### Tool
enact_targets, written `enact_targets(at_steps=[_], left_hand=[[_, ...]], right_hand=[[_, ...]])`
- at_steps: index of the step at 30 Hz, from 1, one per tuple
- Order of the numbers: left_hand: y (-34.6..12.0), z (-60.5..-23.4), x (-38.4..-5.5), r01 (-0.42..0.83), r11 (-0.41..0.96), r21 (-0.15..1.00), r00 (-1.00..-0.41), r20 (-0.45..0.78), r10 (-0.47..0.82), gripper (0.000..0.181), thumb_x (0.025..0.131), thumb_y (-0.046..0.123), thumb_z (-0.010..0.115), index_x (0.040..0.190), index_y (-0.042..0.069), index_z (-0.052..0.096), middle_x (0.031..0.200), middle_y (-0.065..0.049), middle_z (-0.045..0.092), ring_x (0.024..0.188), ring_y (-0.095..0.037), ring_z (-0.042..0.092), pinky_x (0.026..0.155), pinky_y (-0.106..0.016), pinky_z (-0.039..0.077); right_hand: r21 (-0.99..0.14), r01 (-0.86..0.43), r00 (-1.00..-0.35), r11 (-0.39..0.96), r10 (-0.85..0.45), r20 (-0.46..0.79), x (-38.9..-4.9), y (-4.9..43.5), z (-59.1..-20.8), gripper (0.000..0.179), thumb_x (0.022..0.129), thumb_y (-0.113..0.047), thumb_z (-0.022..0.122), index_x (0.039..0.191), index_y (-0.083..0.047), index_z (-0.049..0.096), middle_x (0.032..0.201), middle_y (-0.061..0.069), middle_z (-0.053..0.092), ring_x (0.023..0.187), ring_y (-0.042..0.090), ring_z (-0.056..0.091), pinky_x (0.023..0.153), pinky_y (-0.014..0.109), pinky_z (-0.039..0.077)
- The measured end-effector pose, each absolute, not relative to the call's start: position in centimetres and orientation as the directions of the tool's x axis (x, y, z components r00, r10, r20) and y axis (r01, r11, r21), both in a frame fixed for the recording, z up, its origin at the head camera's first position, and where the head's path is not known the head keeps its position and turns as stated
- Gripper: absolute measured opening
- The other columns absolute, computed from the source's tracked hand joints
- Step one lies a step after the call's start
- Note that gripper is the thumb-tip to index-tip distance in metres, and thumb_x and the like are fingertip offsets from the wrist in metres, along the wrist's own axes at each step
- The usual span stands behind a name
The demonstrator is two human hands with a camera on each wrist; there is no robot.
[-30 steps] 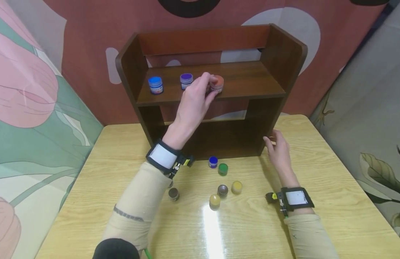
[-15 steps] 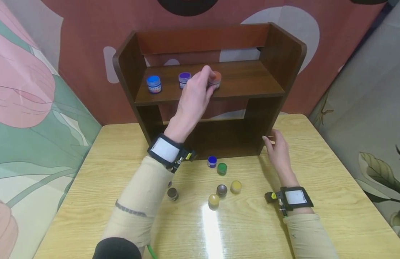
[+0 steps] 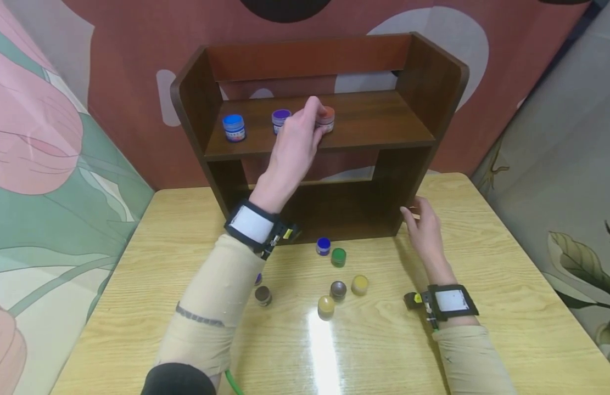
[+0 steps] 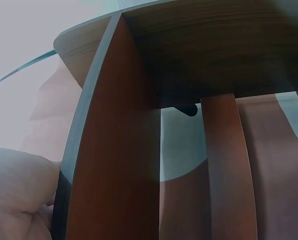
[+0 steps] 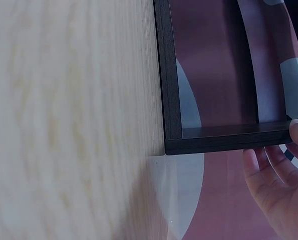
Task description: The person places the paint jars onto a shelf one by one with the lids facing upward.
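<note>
My left hand pinches a small paint jar with an orange-brown lid at the upper shelf of a dark wooden shelf unit. Part of that jar is behind the fingers. Left of it stand a purple-lidded jar, partly covered by the hand, and a blue-lidded jar. My right hand holds the unit's right side panel near the bottom; in the right wrist view the thumb is at the front edge and the fingers touch the outer face. The left wrist view shows the hand only in part.
On the light wooden table, in front of the unit, lie several jars: dark blue, green, yellow, grey, pale yellow and dark brown. Another, purple-blue, is mostly behind the left forearm. Patterned cloth hangs behind.
My left hand has shifted slightly back and left with the orange-brown jar, closer to the purple one. The right hand stays at the side panel. The head view has tilted a little.
</note>
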State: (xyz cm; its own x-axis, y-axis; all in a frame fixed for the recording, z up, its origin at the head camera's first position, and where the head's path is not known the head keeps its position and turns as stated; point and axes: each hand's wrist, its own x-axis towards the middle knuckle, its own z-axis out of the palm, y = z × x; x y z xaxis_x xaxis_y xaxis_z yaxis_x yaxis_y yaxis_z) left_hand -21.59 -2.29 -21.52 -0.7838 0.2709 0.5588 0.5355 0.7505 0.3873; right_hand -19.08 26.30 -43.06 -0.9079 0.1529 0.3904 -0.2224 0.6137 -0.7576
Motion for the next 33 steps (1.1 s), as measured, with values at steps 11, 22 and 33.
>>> enact_targets(at_steps=[11,22,33], left_hand=[[-2.34,-21.46,-21.59,0.522,0.745,0.416,-0.799,0.543,0.256,0.028,0.098,0.018,0.061,0.123,0.009,0.053,0.128,-0.007,0.07,0.119,-0.019,0.067,0.104,-0.027,0.053],[-2.18,-21.45,-21.55,0.485,0.751,0.449,-0.828,0.513,0.228,0.035,0.098,0.017,0.062,0.13,0.01,0.051,0.135,-0.007,0.066,0.126,-0.019,0.063,0.108,-0.029,0.05],[-2.02,-21.53,-21.22,0.471,0.77,0.43,-0.825,0.524,0.211,0.039,0.096,0.017,0.065,0.132,0.01,0.051,0.136,-0.007,0.064,0.129,-0.019,0.06,0.109,-0.029,0.049]], right_hand=[[-0.76,-0.208,-0.914,0.616,0.155,0.376,-18.95,26.23,-42.89,0.039,0.104,-0.02,0.052,0.133,0.005,0.05,0.128,0.028,0.059,0.117,0.043,0.061,0.091,0.055,0.056],[-0.76,-0.214,-0.908,0.614,0.161,0.386,-19.09,26.28,-42.97,0.037,0.104,-0.019,0.053,0.131,0.005,0.051,0.126,0.027,0.061,0.115,0.042,0.062,0.089,0.053,0.057],[-0.753,-0.213,-0.908,0.622,0.157,0.387,-19.08,26.29,-42.94,0.038,0.104,-0.02,0.053,0.131,0.006,0.051,0.126,0.028,0.061,0.115,0.043,0.062,0.089,0.052,0.057]])
